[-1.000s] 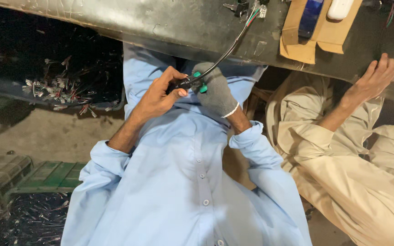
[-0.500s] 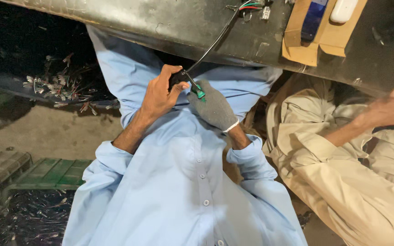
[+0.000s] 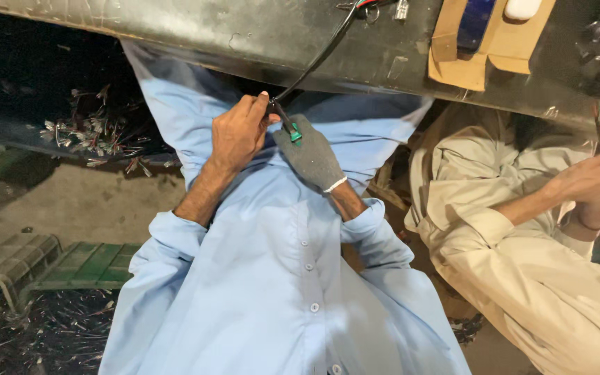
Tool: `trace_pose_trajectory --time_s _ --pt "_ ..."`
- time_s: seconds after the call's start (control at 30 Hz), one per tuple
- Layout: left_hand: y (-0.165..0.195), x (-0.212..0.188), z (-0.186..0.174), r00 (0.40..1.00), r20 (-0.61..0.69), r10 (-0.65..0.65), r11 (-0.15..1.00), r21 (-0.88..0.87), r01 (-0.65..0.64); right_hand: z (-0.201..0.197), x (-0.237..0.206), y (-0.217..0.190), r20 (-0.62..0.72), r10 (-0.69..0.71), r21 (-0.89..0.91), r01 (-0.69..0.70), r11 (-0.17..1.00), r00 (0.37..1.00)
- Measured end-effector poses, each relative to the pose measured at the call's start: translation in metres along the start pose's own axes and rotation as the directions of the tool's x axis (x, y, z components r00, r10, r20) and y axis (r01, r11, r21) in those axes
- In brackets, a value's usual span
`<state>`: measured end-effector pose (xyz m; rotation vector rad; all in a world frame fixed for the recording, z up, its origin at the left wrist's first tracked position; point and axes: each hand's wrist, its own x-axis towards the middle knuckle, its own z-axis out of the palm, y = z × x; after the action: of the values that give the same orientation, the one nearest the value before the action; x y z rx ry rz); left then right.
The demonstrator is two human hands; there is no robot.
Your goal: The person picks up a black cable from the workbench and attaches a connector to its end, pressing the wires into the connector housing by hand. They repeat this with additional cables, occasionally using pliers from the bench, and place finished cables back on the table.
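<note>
My bare left hand point(image 3: 236, 135) is closed around a black cable point(image 3: 317, 59) that runs up to the dark metal bench point(image 3: 244, 31) above. My right hand point(image 3: 310, 158), in a grey glove, pinches the cable's end, where a small green piece point(image 3: 294, 133) shows. Both hands meet in front of my light blue shirt point(image 3: 272, 278), just under the bench edge. What the green piece is cannot be made out.
A co-worker in beige clothes point(image 3: 522, 271) sits at the right, both hands point(image 3: 592, 187) on a thin wire. A cardboard piece point(image 3: 480, 45) holding a blue and a white object lies on the bench. Wire scraps point(image 3: 98, 135) lie far left, and green crates point(image 3: 71, 267) stand at lower left.
My hands have shifted slightly with the cable, and the green piece now points down between them. The co-worker's hand has dropped from the bench edge to join the other on a wire.
</note>
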<state>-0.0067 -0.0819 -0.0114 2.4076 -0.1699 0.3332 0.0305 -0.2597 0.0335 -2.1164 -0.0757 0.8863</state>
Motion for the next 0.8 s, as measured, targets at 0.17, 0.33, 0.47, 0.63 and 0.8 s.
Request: trace_pose_trajectory --time_s 0.17,0.33,0.47,0.63,0.8 --pt "-0.005 0.001 0.002 0.996 -0.042 0.076 0.993 0.097 -0.071 -0.005 0.002 0.001 -0.092 -0.226 -0.148 0.211 0.966 0.97" --pt "-0.008 0.006 0.0 0.993 0.104 -0.06 0.998 0.026 0.057 0.005 0.023 0.007 0.002 -0.06 0.037 0.06 0.998 0.998" --pt "-0.006 0.006 -0.009 0.998 0.047 -0.034 0.983 -0.178 0.042 0.002 0.024 0.011 -0.075 -0.307 0.004 0.308 0.951 0.949" --pt "0.006 0.001 -0.01 0.875 0.406 -0.263 0.53 -0.697 0.483 -0.011 0.014 0.006 -0.018 -0.292 0.174 0.29 0.941 0.956" --pt "0.016 0.001 -0.007 0.928 0.263 -0.264 0.593 -0.714 0.371 -0.019 0.006 -0.003 -0.067 -0.312 0.088 0.317 0.944 0.948"
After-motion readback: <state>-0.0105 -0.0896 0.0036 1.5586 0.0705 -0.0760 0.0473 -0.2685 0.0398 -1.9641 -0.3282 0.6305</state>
